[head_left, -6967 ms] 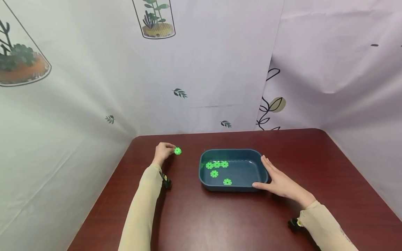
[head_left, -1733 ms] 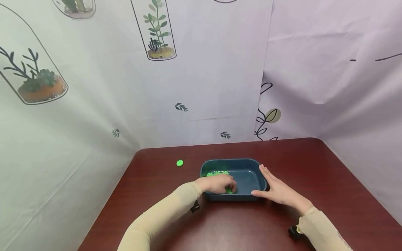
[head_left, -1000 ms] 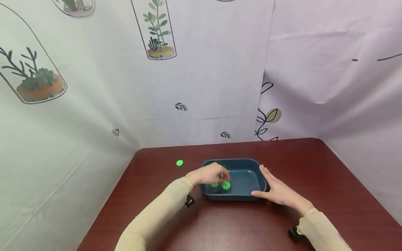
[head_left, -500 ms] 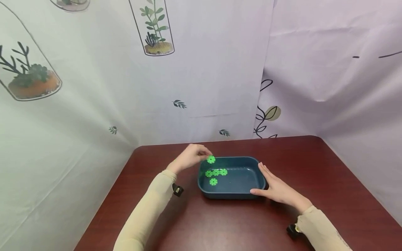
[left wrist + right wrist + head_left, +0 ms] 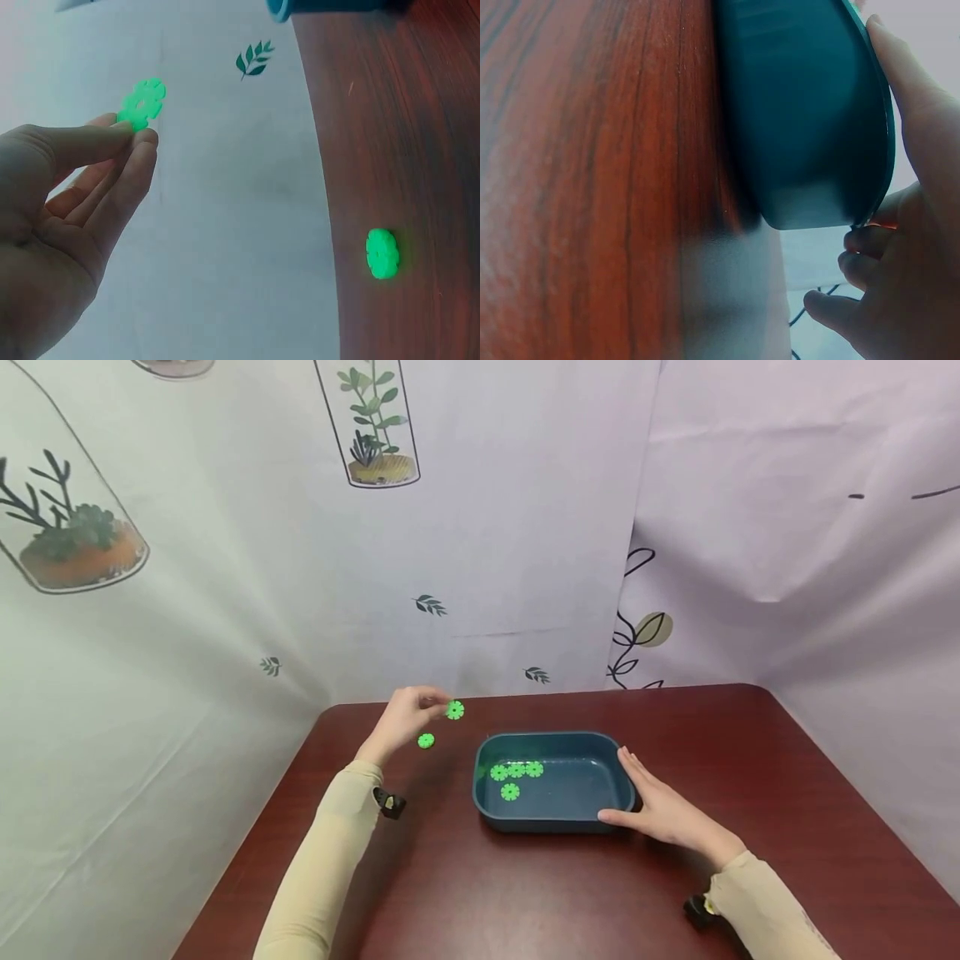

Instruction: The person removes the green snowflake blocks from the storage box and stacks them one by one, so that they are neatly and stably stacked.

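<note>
While the left hand [image 5: 405, 717] pinches a notched disc [image 5: 151, 105], the splayed right hand [image 5: 666, 803] touches a smooth, rounded tray [image 5: 555, 825].

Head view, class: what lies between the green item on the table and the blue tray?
Bare tabletop separates the green item from the blue tray, as the head view shows.

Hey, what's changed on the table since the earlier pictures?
The left hand released its earlier green disc left of the tray, then picked another green disc from inside and carried it leftward, raised. Four green discs remain in the tray. The right hand and tray stayed put.
</note>
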`<action>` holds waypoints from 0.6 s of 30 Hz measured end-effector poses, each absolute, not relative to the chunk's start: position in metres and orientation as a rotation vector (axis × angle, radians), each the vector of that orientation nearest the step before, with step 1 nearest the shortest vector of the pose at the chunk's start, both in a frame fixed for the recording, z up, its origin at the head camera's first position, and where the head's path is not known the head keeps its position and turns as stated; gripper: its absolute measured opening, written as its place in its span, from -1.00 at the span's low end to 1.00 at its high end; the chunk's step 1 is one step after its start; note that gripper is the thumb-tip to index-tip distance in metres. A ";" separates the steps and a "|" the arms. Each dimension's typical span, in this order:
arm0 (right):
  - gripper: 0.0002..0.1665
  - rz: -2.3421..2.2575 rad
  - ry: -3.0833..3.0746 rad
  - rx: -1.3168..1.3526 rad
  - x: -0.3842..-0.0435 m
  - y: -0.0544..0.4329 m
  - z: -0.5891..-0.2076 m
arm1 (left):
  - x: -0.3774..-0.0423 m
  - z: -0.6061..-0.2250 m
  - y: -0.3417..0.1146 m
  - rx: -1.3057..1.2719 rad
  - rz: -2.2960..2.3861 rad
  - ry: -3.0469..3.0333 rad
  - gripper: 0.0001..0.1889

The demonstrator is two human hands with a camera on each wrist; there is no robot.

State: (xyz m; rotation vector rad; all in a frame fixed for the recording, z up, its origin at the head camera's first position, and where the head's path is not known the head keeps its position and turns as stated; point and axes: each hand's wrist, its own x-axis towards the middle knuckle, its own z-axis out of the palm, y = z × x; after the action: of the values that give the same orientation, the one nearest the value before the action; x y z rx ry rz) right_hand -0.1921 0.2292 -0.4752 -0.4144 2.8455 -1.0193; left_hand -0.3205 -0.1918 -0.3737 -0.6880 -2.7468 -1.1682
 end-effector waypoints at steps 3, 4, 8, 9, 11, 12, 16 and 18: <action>0.44 -1.023 2.839 -0.417 -0.191 0.229 -0.478 | -0.322 -0.377 -0.198 -0.640 -1.172 -2.740 -0.80; 0.44 -1.025 2.838 -0.416 -0.191 0.229 -0.478 | -0.323 -0.378 -0.200 -0.625 -1.163 -2.737 -0.80; 0.43 -1.016 2.839 -0.416 -0.191 0.229 -0.477 | -0.329 -0.385 -0.209 -0.577 -1.109 -2.734 -0.80; 0.43 -1.016 2.838 -0.419 -0.191 0.229 -0.476 | -0.331 -0.387 -0.211 -0.563 -1.104 -2.735 -0.80; 0.42 -1.022 2.836 -0.422 -0.191 0.229 -0.475 | -0.333 -0.392 -0.216 -0.527 -1.126 -2.736 -0.80; 0.42 -1.025 2.836 -0.423 -0.191 0.229 -0.474 | -0.334 -0.394 -0.219 -0.511 -1.139 -2.734 -0.79; 0.42 -1.017 2.843 -0.430 -0.192 0.228 -0.473 | -0.337 -0.403 -0.229 -0.447 -1.186 -2.721 -0.77; 0.42 -1.008 2.848 -0.428 -0.193 0.228 -0.473 | -0.339 -0.409 -0.233 -0.413 -1.176 -2.724 -0.77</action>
State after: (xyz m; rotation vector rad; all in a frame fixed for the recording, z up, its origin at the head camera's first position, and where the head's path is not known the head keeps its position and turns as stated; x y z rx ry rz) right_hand -0.1931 0.2280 -0.4733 -0.4276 2.8481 -1.0081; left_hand -0.3386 -0.2330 -0.4085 -0.4125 -2.7245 -1.1759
